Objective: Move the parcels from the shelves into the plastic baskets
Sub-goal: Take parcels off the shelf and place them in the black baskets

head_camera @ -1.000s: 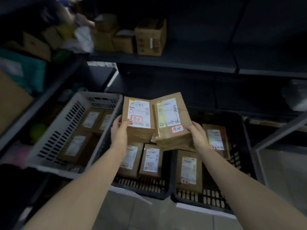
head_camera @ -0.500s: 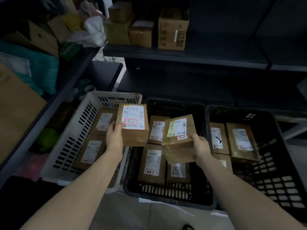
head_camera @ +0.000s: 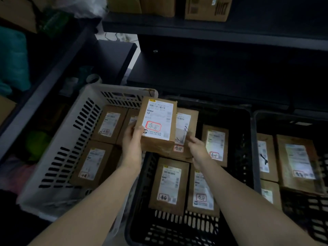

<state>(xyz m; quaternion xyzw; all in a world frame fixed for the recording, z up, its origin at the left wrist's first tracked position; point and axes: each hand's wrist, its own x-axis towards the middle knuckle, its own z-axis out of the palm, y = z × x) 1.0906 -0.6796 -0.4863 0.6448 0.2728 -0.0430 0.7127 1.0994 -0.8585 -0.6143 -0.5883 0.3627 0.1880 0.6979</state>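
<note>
My left hand [head_camera: 132, 142] grips a brown parcel [head_camera: 158, 125] with a white label and a red-ringed mark. It hovers over the seam between the white basket [head_camera: 53, 139] and the middle black basket [head_camera: 177, 228]. Just beneath it, a second brown parcel [head_camera: 186, 128] sits low in the middle black basket, and my right hand [head_camera: 197, 149] holds its near right corner. Several labelled parcels lie flat in the white basket, the middle basket and the right black basket [head_camera: 301, 215].
A dark shelf [head_camera: 195, 31] runs across the top with cardboard boxes [head_camera: 207, 8] on it. Another dark shelf rack [head_camera: 44, 82] with bags and boxes slants along the left. The bottom shelf behind the baskets looks bare and dark.
My right hand has lowered its parcel into the middle black basket. My left hand has carried its parcel right, so it now overlaps that one. The camera has tilted further down.
</note>
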